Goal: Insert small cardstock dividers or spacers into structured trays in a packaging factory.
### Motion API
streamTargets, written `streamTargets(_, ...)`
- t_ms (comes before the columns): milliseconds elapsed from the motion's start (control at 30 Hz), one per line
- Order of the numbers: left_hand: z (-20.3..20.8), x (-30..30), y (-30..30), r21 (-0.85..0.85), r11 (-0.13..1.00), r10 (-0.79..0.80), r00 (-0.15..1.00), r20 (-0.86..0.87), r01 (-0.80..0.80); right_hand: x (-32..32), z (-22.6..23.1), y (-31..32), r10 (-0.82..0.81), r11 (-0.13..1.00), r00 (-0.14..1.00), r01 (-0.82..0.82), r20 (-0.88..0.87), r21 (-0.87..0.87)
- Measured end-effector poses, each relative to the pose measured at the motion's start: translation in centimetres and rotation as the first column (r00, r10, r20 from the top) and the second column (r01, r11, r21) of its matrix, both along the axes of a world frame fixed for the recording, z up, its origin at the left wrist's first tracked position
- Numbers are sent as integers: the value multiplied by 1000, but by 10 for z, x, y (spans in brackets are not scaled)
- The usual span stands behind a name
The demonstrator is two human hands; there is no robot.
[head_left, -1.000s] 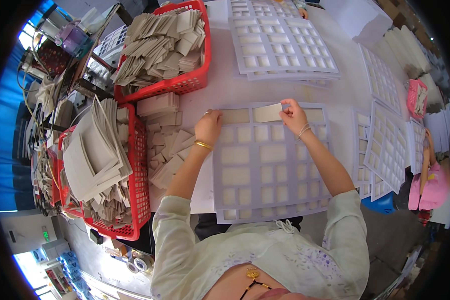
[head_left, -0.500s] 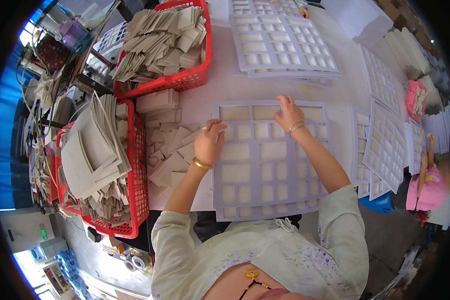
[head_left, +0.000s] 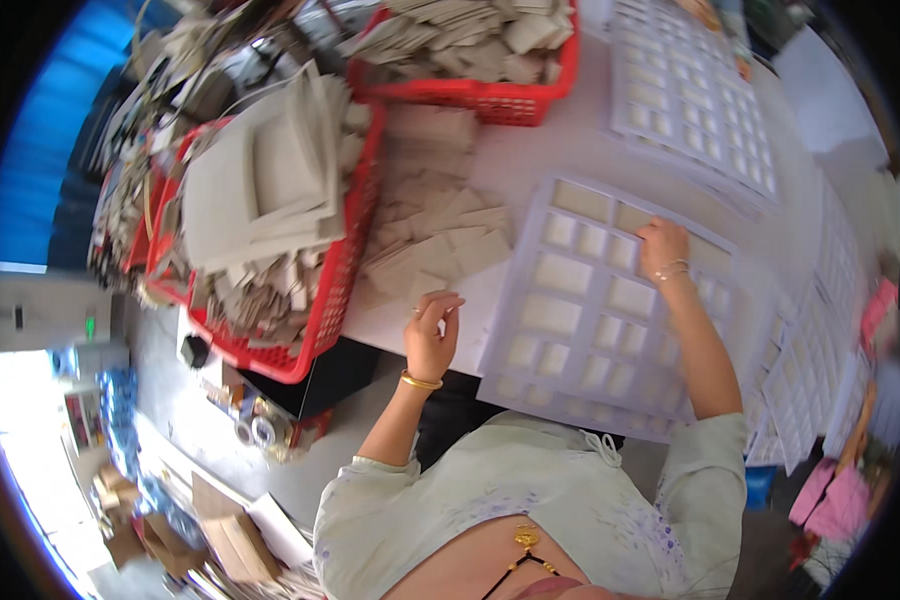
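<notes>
In front of me lies a white grid panel (head_left: 592, 262) with rectangular openings of several sizes, grey-beige card showing in them. A further panel's edge shows beneath it. My right hand (head_left: 664, 248) rests on its upper part, beside the long openings. Those fingers bend down toward the panel, and their tips are blurred and partly hidden. Off the panel's left side, near the table's front edge, my left hand (head_left: 432, 335) is raised with nothing visible in it. Its fingers are loosely curved, apart from the thumb. Loose grey card pieces (head_left: 440, 240) lie beyond that hand.
A red basket (head_left: 342, 285) heaped with cards stands at left; another red basket (head_left: 510, 102) of card pieces is behind. Stacked white grid panels (head_left: 695, 95) lie at the far side, with more panels (head_left: 805, 375) at right. A person in pink (head_left: 832, 500) is beyond.
The view has swung, shifting the table's contents to the right. My left hand has come off the panel toward the front edge; my right hand remains on its upper part, fingers now bent down.
</notes>
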State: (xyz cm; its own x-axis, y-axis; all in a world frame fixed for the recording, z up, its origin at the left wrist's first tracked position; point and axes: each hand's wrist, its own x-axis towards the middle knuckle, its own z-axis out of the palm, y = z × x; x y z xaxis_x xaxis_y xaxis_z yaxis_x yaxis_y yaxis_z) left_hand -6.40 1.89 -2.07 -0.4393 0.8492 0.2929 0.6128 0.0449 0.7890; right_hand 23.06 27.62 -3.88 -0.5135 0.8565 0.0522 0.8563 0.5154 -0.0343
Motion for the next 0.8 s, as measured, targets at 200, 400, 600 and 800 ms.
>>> streamTargets(200, 43, -32, -27, 60, 988, 145, 984, -106, -139, 0, -5, 14, 40, 999, 986, -35, 161, -32)
streamTargets(400, 77, -114, -56, 141, 935, 354, 884, -306, -326, 1, 2, 19, 67, 986, 962, -24, 265, -162)
streamTargets(600, 77, -200, -81, -200, 870, 313, 818, -482, -450, 7, 11, -5, 7, 998, 994, -1, -111, 59)
streamTargets(800, 76, -219, -47, -591, 658, 172, 857, -485, -467, -33, 43, -45, 309, 951, 898, -292, -314, 101)
